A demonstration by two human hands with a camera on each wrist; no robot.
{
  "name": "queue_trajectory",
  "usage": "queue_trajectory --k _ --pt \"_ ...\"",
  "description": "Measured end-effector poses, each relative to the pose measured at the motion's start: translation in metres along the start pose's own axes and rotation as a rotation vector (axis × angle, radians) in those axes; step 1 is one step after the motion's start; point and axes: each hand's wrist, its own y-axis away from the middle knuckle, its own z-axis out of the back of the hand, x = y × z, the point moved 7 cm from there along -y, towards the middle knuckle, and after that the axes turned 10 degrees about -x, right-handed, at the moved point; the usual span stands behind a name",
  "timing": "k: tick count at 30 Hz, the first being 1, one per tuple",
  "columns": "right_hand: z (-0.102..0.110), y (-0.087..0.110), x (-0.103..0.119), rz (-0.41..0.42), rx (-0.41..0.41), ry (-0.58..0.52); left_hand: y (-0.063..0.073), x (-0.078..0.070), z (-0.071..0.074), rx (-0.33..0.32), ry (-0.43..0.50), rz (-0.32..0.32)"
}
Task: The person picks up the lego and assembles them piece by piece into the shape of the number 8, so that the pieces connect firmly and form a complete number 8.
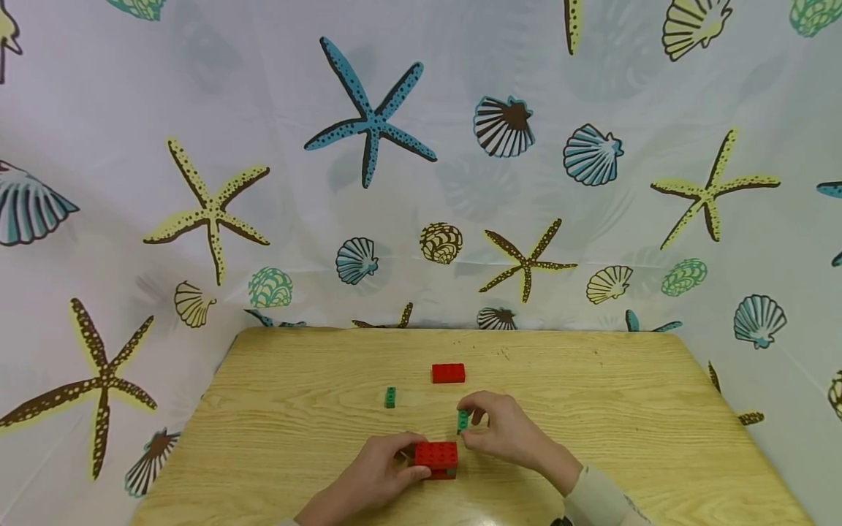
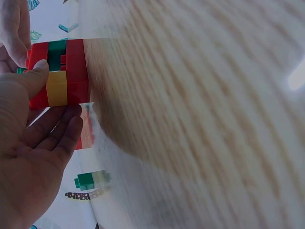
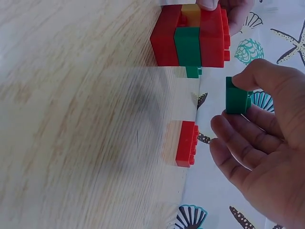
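A stack of toy bricks (image 1: pixel 436 454) sits on the table near its front. Red bricks form its top and bottom, with a yellow brick (image 2: pixel 57 88) and a green brick (image 3: pixel 187 46) side by side between them. My left hand (image 1: pixel 381 471) grips this stack from the left, thumb on the near side and fingers around the far side. Just right of the stack and above the table, my right hand (image 1: pixel 503 432) pinches a small green brick (image 3: pixel 235 96) between thumb and fingers. The held brick appears apart from the stack.
Farther back on the wooden table (image 1: pixel 296 409) lie a loose red brick (image 1: pixel 448 373) and another small green brick (image 1: pixel 390 397), apart from each other. A white curtain (image 1: pixel 408 204) printed with starfish and shells stands behind the table and along both sides.
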Motion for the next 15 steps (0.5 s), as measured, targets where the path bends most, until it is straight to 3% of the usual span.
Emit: queue_trajectory --k 8,15 --pt "-0.0009 0.0018 0.0046 0.019 0.016 -0.005 -0.0001 -0.0014 0.0005 -0.007 0.003 -0.024" --pt "-0.0035 0.0030 0.0094 0.038 0.030 0.010 0.0001 0.0014 0.0002 -0.003 0.002 -0.007"
